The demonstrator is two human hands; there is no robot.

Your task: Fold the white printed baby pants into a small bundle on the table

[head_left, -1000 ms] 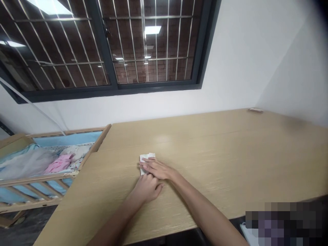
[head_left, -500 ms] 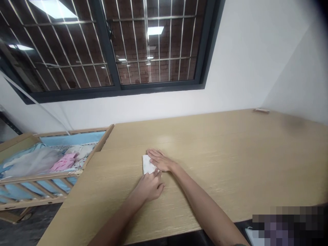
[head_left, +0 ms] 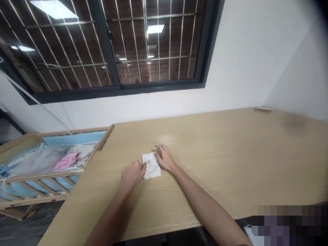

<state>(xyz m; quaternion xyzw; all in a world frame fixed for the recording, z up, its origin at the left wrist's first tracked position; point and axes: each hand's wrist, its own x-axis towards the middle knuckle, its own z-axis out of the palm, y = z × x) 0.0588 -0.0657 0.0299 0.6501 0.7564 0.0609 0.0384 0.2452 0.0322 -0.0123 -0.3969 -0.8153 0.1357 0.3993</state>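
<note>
A small folded white cloth (head_left: 151,166) with a small dark print lies on the wooden tabletop (head_left: 217,153). At its left edge is my left hand (head_left: 133,173), fingers curled and the thumb laid over the cloth's edge; the fingertips are hidden. My right hand (head_left: 166,158) rests by the upper right corner, its thumb touching the cloth and its fingers stretched out and apart. Most of the cloth's top face shows between the two hands.
To the left stands a wooden crib (head_left: 58,176) with blue lining, holding a pink cloth (head_left: 67,161) and other fabrics. A barred window (head_left: 153,44) is in the wall behind. A small flat object (head_left: 263,109) lies at the tabletop's far right.
My left hand has moved left from the cloth's lower edge to its left edge. My right hand has slid right off the cloth's top, uncovering more of it.
</note>
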